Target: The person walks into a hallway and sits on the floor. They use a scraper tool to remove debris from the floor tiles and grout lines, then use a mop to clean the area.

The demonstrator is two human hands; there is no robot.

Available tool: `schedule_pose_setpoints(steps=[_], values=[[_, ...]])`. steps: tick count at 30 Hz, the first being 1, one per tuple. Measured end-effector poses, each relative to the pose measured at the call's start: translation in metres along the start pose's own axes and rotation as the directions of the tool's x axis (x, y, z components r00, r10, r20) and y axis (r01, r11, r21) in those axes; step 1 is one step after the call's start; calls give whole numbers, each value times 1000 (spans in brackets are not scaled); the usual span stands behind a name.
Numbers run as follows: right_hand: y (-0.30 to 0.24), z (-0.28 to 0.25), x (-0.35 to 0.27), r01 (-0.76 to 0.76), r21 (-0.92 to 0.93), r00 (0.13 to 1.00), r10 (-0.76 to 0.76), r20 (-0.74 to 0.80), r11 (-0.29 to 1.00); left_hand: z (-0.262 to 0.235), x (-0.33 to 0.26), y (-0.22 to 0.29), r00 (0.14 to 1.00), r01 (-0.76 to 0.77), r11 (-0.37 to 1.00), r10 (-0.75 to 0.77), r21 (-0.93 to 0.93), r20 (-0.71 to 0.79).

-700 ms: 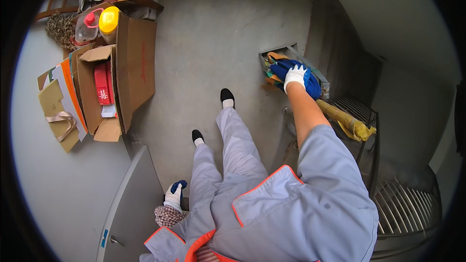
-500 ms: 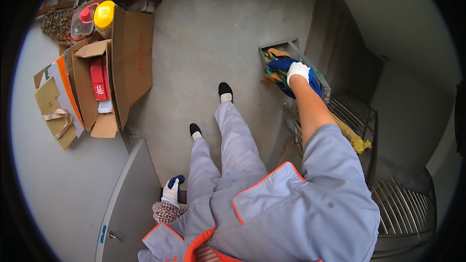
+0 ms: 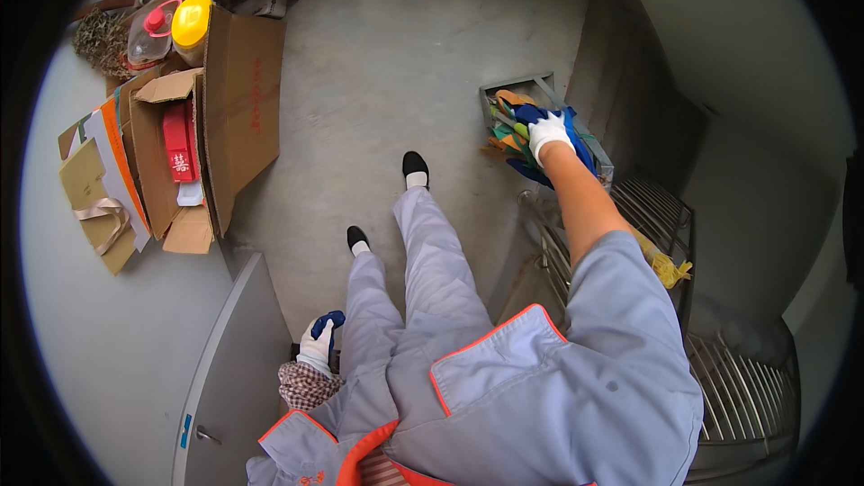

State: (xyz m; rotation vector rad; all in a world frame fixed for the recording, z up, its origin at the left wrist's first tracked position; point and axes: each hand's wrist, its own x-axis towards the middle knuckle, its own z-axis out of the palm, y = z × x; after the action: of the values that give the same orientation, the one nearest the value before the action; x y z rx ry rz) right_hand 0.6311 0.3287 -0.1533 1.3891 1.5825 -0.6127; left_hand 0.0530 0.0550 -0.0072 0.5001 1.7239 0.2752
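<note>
My right hand (image 3: 549, 133), in a white glove, reaches forward and bends its fingers over a dark blue, cloth-like thing (image 3: 585, 158). That thing lies in a grey metal frame (image 3: 518, 83), heaped with orange, green and teal pieces (image 3: 506, 137) whose kind I cannot make out. Low at my left side, my left hand (image 3: 317, 344) wears a white glove with blue-coated fingers, below it a checked sleeve cover (image 3: 306, 385). Its fingers are curled; whatever they may hold is hidden.
At the left stand cardboard boxes (image 3: 243, 108) with a red box (image 3: 180, 139), a clear jug (image 3: 148, 40) and a yellow-lidded container (image 3: 191, 22). A grey door (image 3: 238, 369) is near my left arm. Metal-barred racks (image 3: 738, 387) and a yellow bundle (image 3: 666, 268) are at my right.
My right hand has shifted slightly over the heap, and more green shows beside its fingers. The left hand has turned a little and stays at my side.
</note>
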Motion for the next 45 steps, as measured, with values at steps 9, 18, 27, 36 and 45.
schedule_pose_setpoints(steps=[9, 18, 27, 36, 45], values=[[-33, 3, 11, -214, -60, 967, 220, 132, 975, -6, -6, 2, 996, 68, 997, -70, -23, -55], [-20, -10, -19, -300, 320, 951, 308, 29, 899, 3, 8, 0, 1000, -7, 995, 5, -102, -22], [-34, -68, -73, -293, 521, 930, 365, -38, 801, -8, 16, -43, 991, 105, 994, -103, 25, -85], [-108, -47, -143, 256, 840, 967, -138, -216, 479, 4, 16, -19, 997, -46, 988, 35, -149, -76], [-304, -87, -275, 928, 83, 364, -828, -427, 364, -22, 8, -44, 847, -246, 187, 519, -951, -118]])
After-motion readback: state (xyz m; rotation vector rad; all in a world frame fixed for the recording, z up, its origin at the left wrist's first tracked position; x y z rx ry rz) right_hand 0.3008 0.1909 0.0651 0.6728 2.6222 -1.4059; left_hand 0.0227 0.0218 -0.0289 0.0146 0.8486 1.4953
